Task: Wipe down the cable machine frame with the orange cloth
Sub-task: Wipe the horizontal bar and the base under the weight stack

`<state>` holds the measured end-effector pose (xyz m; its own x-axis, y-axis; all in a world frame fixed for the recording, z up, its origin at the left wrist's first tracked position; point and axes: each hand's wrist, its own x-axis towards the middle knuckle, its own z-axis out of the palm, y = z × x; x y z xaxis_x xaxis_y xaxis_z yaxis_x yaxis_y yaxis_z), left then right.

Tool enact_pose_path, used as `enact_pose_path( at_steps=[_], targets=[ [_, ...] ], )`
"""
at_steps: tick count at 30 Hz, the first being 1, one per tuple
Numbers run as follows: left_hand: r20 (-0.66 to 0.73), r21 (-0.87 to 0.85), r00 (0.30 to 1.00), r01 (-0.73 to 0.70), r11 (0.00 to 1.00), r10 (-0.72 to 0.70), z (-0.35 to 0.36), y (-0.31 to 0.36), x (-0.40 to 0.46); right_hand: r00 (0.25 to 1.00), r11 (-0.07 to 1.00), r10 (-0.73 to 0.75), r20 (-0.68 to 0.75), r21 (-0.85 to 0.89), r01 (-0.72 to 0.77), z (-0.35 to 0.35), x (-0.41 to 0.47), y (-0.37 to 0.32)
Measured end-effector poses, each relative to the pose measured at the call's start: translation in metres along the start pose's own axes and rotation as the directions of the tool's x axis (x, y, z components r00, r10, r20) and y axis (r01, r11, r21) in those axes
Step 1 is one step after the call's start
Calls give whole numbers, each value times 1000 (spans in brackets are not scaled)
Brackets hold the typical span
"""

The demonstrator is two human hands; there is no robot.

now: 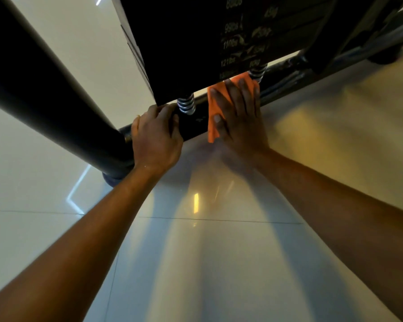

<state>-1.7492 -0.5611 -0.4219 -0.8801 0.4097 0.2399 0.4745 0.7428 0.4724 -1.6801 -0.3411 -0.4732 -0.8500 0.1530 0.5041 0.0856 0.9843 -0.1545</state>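
From the head camera, you are looking down at the low black base bar point(196, 123) of the cable machine frame, its long axis running from lower left up to the right across the glossy tile floor point(219, 252). Your right hand point(239, 117) is lying flat with straight, spread fingers, pressing the orange cloth point(213, 112) onto that bar; the cloth is draping across the bar, its lower corner pointing toward you. Your left hand point(157, 138) is curling over the bar just beside a chrome spring point(186, 103), under the weight stack point(196, 43), near the thick dark upright point(56, 101).
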Motion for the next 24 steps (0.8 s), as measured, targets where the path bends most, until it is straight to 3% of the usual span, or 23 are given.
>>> enact_pose_path(
  at_steps=[3, 6, 10, 14, 16, 18, 22, 24],
  targets=[
    [-26, -15, 1000, -13, 1000, 13, 6, 0, -1, 995, 992, 101, -9, 77, -100, 7, -3, -43],
    [-50, -27, 999, -16, 1000, 15, 10, 1, -2, 1000, 996, 2, 20, 92, -4, 10, -6, -52],
    [-59, -58, 998, -9, 998, 6, 11, -1, -2, 997, 997, -72, -20, 3, 72, 8, -1, -3],
    [-27, -81, 999, -24, 996, 22, 8, -6, 2, 965, 966, 247, -87, 96, -239, 14, 3, -46],
    [-21, -110, 1000, -19, 994, 17, 8, -7, 4, 949, 944, 310, -56, 139, -300, 18, 6, -80],
    [-14, -127, 1000, -13, 992, 12, 9, -8, 5, 967, 960, 253, -27, 133, -248, 19, 3, -81],
    [-5, -75, 1000, -21, 997, 21, 9, -10, 3, 989, 990, -142, -38, -23, 142, 8, 1, -10],
    [3, -39, 999, -41, 998, 41, 9, -10, 0, 979, 978, -200, -43, -65, 197, 4, 4, 11]
  ],
)
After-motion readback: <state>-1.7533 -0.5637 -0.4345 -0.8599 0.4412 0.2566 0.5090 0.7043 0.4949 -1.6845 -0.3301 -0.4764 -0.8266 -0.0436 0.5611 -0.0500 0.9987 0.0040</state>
